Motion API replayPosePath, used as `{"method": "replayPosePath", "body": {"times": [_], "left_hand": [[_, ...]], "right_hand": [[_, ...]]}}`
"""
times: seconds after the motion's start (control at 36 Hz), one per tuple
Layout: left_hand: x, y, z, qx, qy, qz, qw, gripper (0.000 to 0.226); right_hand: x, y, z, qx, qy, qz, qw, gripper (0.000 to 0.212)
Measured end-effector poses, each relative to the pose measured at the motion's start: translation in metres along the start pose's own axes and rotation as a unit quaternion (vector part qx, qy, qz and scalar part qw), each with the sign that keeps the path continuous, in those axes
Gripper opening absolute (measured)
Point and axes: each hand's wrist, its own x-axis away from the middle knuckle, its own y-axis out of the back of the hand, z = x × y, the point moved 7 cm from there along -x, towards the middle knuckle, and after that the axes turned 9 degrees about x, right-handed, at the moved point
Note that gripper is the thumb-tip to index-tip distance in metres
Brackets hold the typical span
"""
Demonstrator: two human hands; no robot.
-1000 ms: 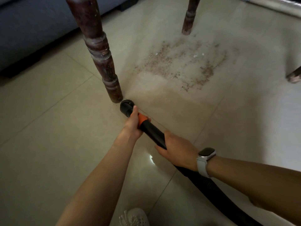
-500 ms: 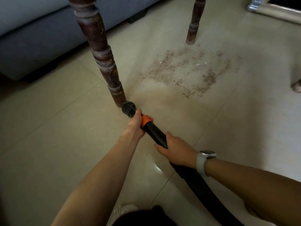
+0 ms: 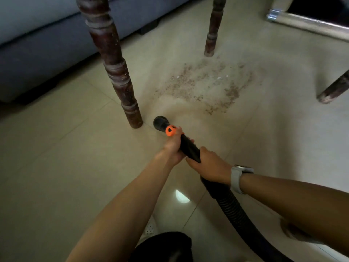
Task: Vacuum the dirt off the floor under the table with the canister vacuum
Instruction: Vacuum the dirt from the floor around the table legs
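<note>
Nozzle (image 3: 160, 123) has swung off the table leg (image 3: 120, 76) twd dirt (image 3: 205, 86); both hands' grip wraps the wand (image 3: 188, 148), should sweep slow, low.

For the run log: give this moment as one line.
hands: left, right grip vacuum wand | nozzle: beside table leg | dirt: remaining

This is a home, most likely a living room. A grey upholstered sofa (image 3: 37, 53) on short dark feet fills the upper left of the frame. The floor (image 3: 56, 167) is large glossy beige tiles. Turned dark wooden table legs (image 3: 113, 72) stand at top centre, and a shiny silver-trimmed furniture base (image 3: 309, 23) sits at upper right.
</note>
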Motion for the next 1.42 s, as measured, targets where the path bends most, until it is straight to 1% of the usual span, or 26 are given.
{"method": "replayPosePath", "body": {"times": [0.08, 0.17, 0.25, 0.31, 0.39, 0.53, 0.61, 0.72, 0.92, 0.97, 1.11, 1.28, 1.36, 1.42], "left_hand": [[-0.013, -0.01, -0.002, -0.032, -0.022, 0.021, 0.999, 0.019], [-0.027, -0.008, -0.017, -0.036, -0.046, 0.015, 0.998, 0.024], [-0.04, 0.002, -0.04, -0.009, -0.064, -0.004, 0.998, 0.018], [-0.049, 0.012, -0.055, 0.01, -0.065, -0.017, 0.998, 0.019], [-0.06, 0.022, -0.072, 0.032, -0.065, -0.028, 0.997, 0.022], [-0.066, 0.021, -0.083, 0.039, -0.071, -0.036, 0.996, 0.027], [-0.068, 0.017, -0.084, 0.006, -0.091, -0.044, 0.995, 0.026], [-0.07, 0.009, -0.093, -0.051, -0.125, -0.041, 0.99, 0.025], [-0.081, 0.012, -0.116, -0.097, -0.134, -0.053, 0.985, 0.033], [-0.083, 0.013, -0.114, -0.09, -0.131, -0.051, 0.986, 0.032], [-0.084, 0.017, -0.112, -0.084, -0.098, -0.051, 0.99, 0.04], [-0.091, 0.014, -0.116, -0.062, -0.075, -0.044, 0.994, 0.043], [-0.097, 0.008, -0.124, -0.048, -0.075, -0.048, 0.995, 0.044], [-0.1, 0.003, -0.13, -0.063, -0.08, -0.053, 0.993, 0.043]], "right_hand": [[-0.01, -0.001, -0.008, -0.035, -0.011, -0.002, 0.999, 0.036], [-0.019, -0.002, -0.01, -0.089, -0.007, 0.007, 0.996, 0.038], [-0.026, -0.014, -0.011, -0.163, 0.0, 0.059, 0.985, 0.047], [-0.028, -0.028, -0.013, -0.197, 0.018, 0.097, 0.976, 0.054], [-0.028, -0.044, -0.017, -0.175, 0.025, 0.122, 0.977, 0.063], [-0.039, -0.047, -0.007, -0.184, 0.026, 0.102, 0.977, 0.05], [-0.056, -0.035, 0.004, -0.184, 0.03, 0.076, 0.98, 0.049], [-0.079, -0.021, 0.015, -0.174, 0.021, 0.061, 0.983, 0.048], [-0.09, -0.018, 0.039, -0.156, 0.012, 0.043, 0.987, 0.052], [-0.087, -0.021, 0.04, -0.164, 0.007, 0.04, 0.986, 0.052], [-0.078, -0.029, 0.034, -0.174, 0.0, 0.025, 0.984, 0.055], [-0.083, -0.03, 0.032, -0.168, 0.007, 0.03, 0.985, 0.055], [-0.096, -0.022, 0.031, -0.16, 0.012, 0.034, 0.987, 0.055], [-0.104, -0.019, 0.031, -0.166, 0.005, 0.046, 0.985, 0.057]]}}
